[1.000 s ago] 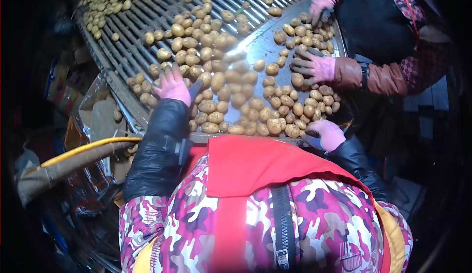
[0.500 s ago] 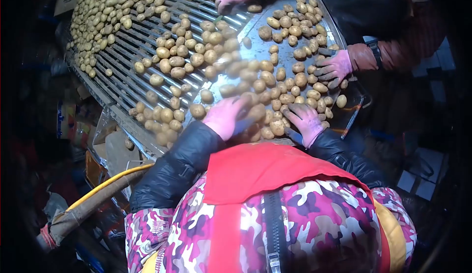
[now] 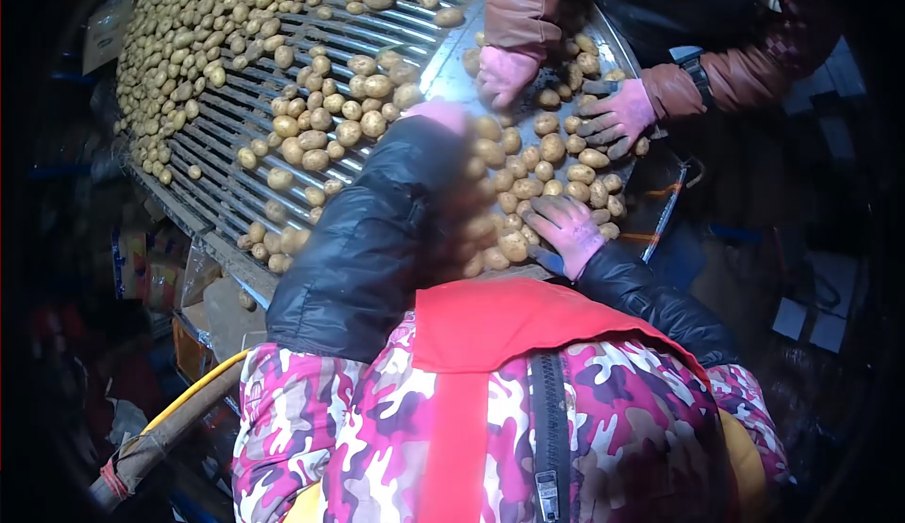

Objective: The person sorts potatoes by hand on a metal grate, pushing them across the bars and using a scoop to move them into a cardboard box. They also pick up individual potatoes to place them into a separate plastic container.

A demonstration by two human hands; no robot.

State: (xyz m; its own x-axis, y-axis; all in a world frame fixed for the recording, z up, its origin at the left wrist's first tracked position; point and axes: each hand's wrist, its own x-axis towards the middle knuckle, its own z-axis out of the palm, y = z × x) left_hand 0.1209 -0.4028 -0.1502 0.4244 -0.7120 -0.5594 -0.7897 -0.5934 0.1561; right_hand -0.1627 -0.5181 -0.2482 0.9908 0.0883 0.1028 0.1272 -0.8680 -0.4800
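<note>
Potato sorting, mid-run: roller belt (image 3: 236,137) w/ potatoes (image 3: 320,127) upstream unsorted, heap on metal tray (image 3: 443,57) partly worked; right hand (image 3: 566,226) flat on heap, unclenched; left hand (image 3: 438,113) reaching fwd, blurred, grip can't tell; co-worker's gloved hands (image 3: 617,118) opposite.

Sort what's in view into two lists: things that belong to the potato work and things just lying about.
In the work:
potatoes on the metal tray
roller conveyor
right hand resting on potatoes
left hand, blurred, reaching forward
co-worker's gloved hands

Lying about:
yellow hose
cardboard boxes
</note>
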